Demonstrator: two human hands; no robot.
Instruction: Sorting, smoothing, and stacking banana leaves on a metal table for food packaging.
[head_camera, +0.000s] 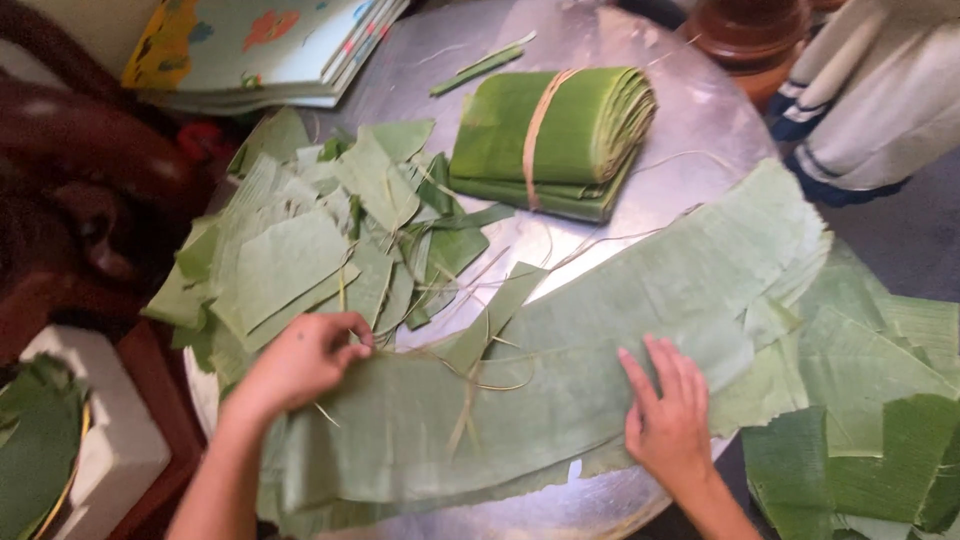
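A long pale green banana leaf strip (600, 330) lies across a round metal tray table (690, 120). My left hand (300, 362) pinches the strip's near left edge with curled fingers. My right hand (668, 420) lies flat on the strip, fingers spread, pressing it down. Thin dry fibres (470, 385) lie on the leaf between my hands.
A folded, tied bundle of dark green leaves (555, 135) sits at the back of the tray. Torn leaf pieces (300, 240) are heaped at left. More cut leaves (870, 420) are stacked at right. Colourful books (260, 45) lie behind; a person's striped sleeve (860, 100) shows top right.
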